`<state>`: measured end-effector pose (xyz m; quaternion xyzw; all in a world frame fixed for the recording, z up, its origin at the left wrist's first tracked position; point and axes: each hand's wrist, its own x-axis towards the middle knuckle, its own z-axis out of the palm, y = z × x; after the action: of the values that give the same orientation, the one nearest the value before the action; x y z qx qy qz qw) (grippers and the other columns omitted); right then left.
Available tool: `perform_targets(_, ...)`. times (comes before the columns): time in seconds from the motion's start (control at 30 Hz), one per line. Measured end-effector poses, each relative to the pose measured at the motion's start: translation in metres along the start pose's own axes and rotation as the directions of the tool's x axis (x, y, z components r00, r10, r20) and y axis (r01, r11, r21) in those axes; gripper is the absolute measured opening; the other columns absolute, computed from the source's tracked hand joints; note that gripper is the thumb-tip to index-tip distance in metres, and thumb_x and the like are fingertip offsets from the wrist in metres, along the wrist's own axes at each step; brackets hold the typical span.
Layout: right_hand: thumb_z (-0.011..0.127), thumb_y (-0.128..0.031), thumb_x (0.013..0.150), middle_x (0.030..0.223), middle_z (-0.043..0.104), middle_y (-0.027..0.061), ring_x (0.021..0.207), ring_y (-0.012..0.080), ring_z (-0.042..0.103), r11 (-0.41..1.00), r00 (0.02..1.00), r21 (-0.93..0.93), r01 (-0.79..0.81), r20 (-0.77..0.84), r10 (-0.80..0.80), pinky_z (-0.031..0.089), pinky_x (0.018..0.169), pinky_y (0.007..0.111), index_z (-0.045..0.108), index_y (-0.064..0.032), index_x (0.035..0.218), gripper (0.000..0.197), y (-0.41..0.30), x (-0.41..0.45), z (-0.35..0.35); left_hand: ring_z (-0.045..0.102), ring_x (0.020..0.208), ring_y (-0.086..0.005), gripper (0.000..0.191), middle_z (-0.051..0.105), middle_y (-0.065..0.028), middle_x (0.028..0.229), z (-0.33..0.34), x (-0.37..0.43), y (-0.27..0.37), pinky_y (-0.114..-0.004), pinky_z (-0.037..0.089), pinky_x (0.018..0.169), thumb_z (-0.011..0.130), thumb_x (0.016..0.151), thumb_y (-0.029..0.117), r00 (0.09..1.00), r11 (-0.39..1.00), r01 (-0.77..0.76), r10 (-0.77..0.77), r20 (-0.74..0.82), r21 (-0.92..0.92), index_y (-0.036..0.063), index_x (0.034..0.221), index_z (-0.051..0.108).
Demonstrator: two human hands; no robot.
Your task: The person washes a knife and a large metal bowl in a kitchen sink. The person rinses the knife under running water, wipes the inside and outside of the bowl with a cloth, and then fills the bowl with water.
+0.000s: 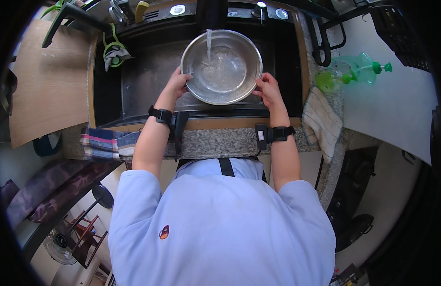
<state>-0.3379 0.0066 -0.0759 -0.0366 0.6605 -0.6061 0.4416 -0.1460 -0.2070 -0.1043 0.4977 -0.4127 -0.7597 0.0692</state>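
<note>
A round stainless steel bowl is held over the dark sink, its mouth facing up. My left hand grips the rim at its lower left, thumb over the edge. On the opposite side my right hand clasps the rim at the lower right. Water runs in a thin stream from the black faucet and lands in the bowl left of its middle. Some clear water lies in the bottom; how deep it is I cannot tell.
A green strainer holder with a grey rag hangs at the sink's left. Green soap bottles and a beige cloth lie along the right side. A plaid cloth drapes over the granite counter edge. A wooden board stands left.
</note>
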Motion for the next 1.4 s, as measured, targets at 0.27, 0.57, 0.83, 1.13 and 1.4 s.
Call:
perform_targets(0.27,0.053,-0.006,0.079,0.071,0.048,0.0016,0.064,0.0127,0.052,0.994,0.995,0.066,-0.087,0.055,0.083,0.052,0.052,0.030,0.045,-0.0084,0.073,0.010,0.007,0.002,0.022,0.054,0.078,-0.0181,0.049,0.052,-0.0047,0.091,-0.039,-0.008,0.016,-0.033,0.049,0.056,0.048,0.073,-0.002,0.998,0.996,-0.046,0.043,0.038,0.075,0.0160,0.118,0.040)
perform_targets(0.57,0.052,-0.007,0.080,0.074,0.050,0.0026,0.065,0.0141,0.054,0.992,0.992,-0.012,-0.123,0.000,0.123,0.051,0.052,0.030,0.045,-0.0084,0.074,0.010,0.005,-0.006,-0.002,0.054,0.083,-0.0213,0.058,0.050,-0.0075,0.097,-0.010,-0.018,0.002,-0.039,0.051,0.063,0.049,0.071,-0.005,0.997,0.999,-0.015,0.011,0.072,0.052,0.0171,0.122,0.034)
perform_targets(0.83,0.052,-0.003,0.078,0.071,0.045,0.0012,0.064,0.0113,0.050,0.999,0.998,0.038,-0.015,0.061,0.013,0.053,0.053,0.031,0.044,-0.0077,0.071,0.012,-0.007,0.000,0.048,0.054,0.082,-0.0197,0.050,0.051,-0.0073,0.096,-0.046,-0.012,0.021,-0.036,0.050,0.058,0.048,0.073,-0.002,0.995,0.995,-0.100,0.100,0.025,0.018,0.0143,0.119,0.037)
perform_targets(1.13,0.053,-0.006,0.079,0.072,0.048,0.0014,0.066,0.0146,0.052,0.992,0.992,0.001,-0.124,-0.012,0.124,0.052,0.052,0.032,0.045,-0.0085,0.072,0.011,0.003,-0.006,0.022,0.053,0.074,-0.0158,0.051,0.049,-0.0063,0.088,-0.024,-0.029,0.008,-0.031,0.052,0.056,0.049,0.071,-0.005,1.000,0.996,-0.022,0.021,0.013,0.087,0.0098,0.118,0.036)
perform_targets(1.4,0.052,-0.006,0.079,0.070,0.046,0.0012,0.064,0.0133,0.051,0.997,0.998,0.030,-0.064,0.013,0.064,0.052,0.049,0.032,0.046,-0.0075,0.075,0.008,-0.003,0.007,0.041,0.052,0.094,-0.0272,0.067,0.043,-0.0100,0.110,-0.037,-0.029,0.029,-0.045,0.049,0.071,0.049,0.070,-0.007,0.990,1.000,0.020,-0.021,0.139,0.004,0.0184,0.126,0.023)
